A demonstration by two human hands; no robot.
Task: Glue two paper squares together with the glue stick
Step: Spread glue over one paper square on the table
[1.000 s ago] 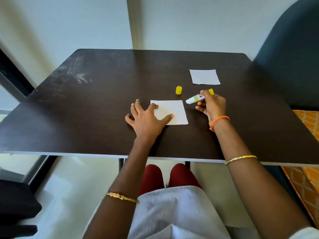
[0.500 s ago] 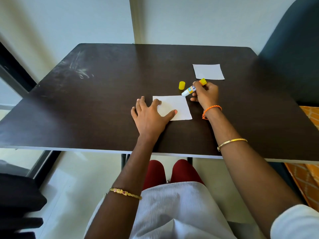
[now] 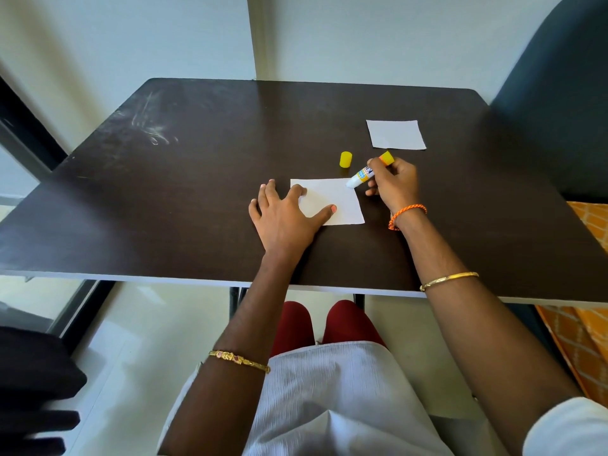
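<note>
A white paper square (image 3: 335,200) lies on the dark table (image 3: 184,192) in front of me. My left hand (image 3: 284,218) presses flat on its left part, fingers spread and thumb on the sheet. My right hand (image 3: 393,184) grips the uncapped glue stick (image 3: 363,174), white with a yellow base. Its white tip touches the sheet's far right corner. The yellow cap (image 3: 345,159) stands on the table just beyond the sheet. A second white paper square (image 3: 395,134) lies farther back on the right.
A dark chair back (image 3: 556,103) rises at the table's right side, with orange patterned fabric (image 3: 589,324) below it. Walls close in behind the table. A dark object (image 3: 33,390) sits at the lower left, off the table.
My right hand has brought the glue stick leftward so its tip now touches the near sheet's far right corner. My left hand still holds the sheet down. The camera view has shifted slightly.
</note>
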